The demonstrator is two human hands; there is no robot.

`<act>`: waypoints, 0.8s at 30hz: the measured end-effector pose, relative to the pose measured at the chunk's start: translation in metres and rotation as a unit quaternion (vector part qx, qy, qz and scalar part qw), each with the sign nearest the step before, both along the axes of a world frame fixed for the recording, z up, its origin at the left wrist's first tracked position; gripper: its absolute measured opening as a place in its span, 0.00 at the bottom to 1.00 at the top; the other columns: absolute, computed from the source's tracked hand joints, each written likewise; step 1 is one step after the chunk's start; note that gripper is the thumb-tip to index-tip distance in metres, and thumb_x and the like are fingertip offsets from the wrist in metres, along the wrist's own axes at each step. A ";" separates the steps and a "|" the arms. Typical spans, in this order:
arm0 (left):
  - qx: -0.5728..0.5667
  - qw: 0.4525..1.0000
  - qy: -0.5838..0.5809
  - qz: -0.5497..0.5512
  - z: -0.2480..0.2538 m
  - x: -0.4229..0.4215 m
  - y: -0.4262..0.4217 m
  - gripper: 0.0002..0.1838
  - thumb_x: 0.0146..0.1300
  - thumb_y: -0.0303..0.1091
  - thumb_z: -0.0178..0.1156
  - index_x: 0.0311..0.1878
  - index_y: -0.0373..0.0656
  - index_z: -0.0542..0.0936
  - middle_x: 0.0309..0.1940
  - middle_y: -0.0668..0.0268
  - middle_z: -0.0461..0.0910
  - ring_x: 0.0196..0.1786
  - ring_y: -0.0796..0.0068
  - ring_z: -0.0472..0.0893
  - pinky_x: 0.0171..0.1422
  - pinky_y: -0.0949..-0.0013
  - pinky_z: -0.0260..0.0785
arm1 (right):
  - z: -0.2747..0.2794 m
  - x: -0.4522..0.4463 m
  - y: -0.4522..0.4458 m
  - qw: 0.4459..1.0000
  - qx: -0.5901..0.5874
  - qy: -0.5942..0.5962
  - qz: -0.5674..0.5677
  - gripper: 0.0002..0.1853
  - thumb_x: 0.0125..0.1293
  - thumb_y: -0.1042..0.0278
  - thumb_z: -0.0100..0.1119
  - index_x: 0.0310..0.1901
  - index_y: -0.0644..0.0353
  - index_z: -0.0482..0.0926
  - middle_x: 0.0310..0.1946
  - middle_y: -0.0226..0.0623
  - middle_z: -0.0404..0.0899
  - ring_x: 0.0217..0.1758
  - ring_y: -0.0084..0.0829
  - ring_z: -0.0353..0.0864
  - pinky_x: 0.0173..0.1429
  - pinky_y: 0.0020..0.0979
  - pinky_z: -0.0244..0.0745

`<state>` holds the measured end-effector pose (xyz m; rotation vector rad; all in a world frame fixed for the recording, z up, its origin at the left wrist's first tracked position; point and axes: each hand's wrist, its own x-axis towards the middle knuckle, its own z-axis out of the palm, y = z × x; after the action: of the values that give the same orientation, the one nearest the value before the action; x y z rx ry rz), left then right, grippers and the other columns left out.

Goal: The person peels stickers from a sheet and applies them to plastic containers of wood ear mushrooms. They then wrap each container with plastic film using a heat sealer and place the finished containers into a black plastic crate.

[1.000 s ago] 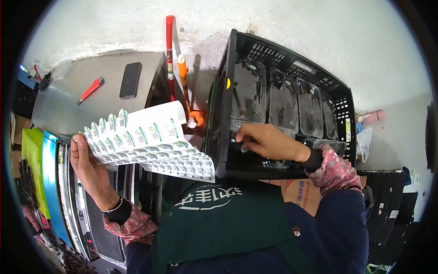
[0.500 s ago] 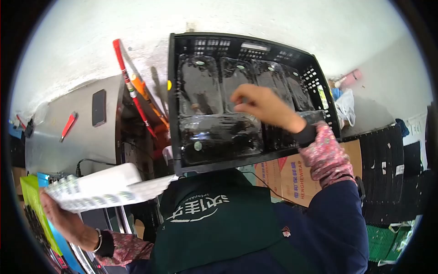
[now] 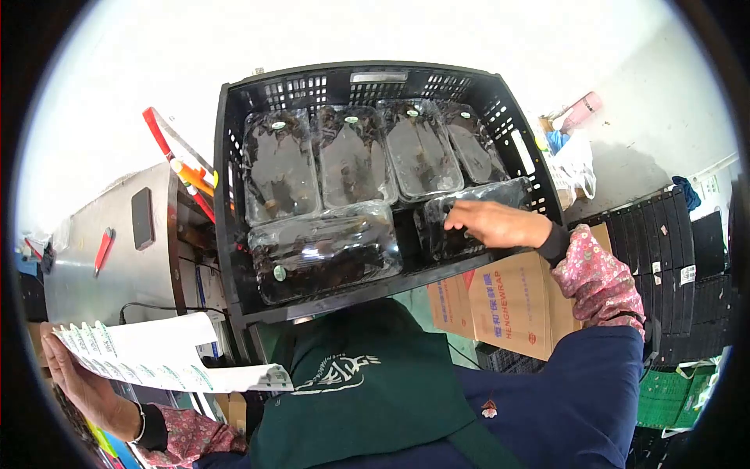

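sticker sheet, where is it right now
In the head view, the sticker sheet is at the lower left, held in the left hand, below the phone and near the black crate's lower left corner.

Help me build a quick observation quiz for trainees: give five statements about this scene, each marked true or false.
1. The left hand holds a white paper sheet of green-printed stickers. True.
2. The black plastic crate shows only three clear-film-wrapped dark packages. False: six show, four along the back and two in front.
3. A red-handled knife and a black rectangular phone lie on the grey metal table. True.
4. The right hand is at the phone. False: it is at the front-right package; whether it touches is unclear.
5. The brown cardboard box is outside the crate. True.
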<state>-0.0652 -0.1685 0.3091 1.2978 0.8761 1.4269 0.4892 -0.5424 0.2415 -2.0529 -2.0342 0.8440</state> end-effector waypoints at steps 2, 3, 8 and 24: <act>-0.001 1.000 0.006 -0.016 0.003 0.014 -0.004 0.23 0.69 0.37 0.58 0.63 0.37 0.72 0.57 0.61 0.77 0.57 0.77 0.77 0.61 0.74 0.70 | -0.013 0.005 -0.004 0.992 0.030 -0.100 0.068 0.20 0.50 0.85 0.55 0.47 0.61 0.71 0.38 0.40 0.71 0.47 0.44 0.75 0.45 0.39 0.75; 0.000 1.000 0.009 -0.023 0.005 0.020 -0.007 0.23 0.69 0.37 0.58 0.63 0.38 0.72 0.57 0.62 0.77 0.57 0.78 0.77 0.60 0.74 0.70 | -0.019 0.010 -0.004 0.986 0.047 -0.122 0.101 0.17 0.51 0.80 0.56 0.45 0.62 0.72 0.36 0.40 0.70 0.46 0.41 0.75 0.46 0.39 0.75; -0.012 0.999 0.014 -0.038 0.007 0.023 -0.011 0.22 0.69 0.36 0.57 0.63 0.38 0.72 0.57 0.62 0.77 0.57 0.79 0.77 0.60 0.74 0.70 | -0.035 0.032 0.001 0.952 0.129 -0.204 0.190 0.11 0.53 0.73 0.55 0.40 0.61 0.74 0.38 0.37 0.72 0.44 0.38 0.75 0.48 0.37 0.74; 0.010 0.996 0.081 -0.023 0.027 0.137 -0.105 0.08 0.69 0.33 0.58 0.34 0.41 0.76 0.28 0.76 0.77 0.30 0.91 0.72 0.35 0.83 0.62 | 0.068 -0.081 0.172 0.891 0.025 0.420 0.170 0.40 0.56 0.67 0.72 0.68 0.63 0.61 0.53 0.39 0.76 0.51 0.29 0.77 0.52 0.31 0.73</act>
<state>0.0715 -0.2732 0.3356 1.4547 0.9341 1.3110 0.4080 -0.3703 0.3097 -0.9833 -1.8365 1.3969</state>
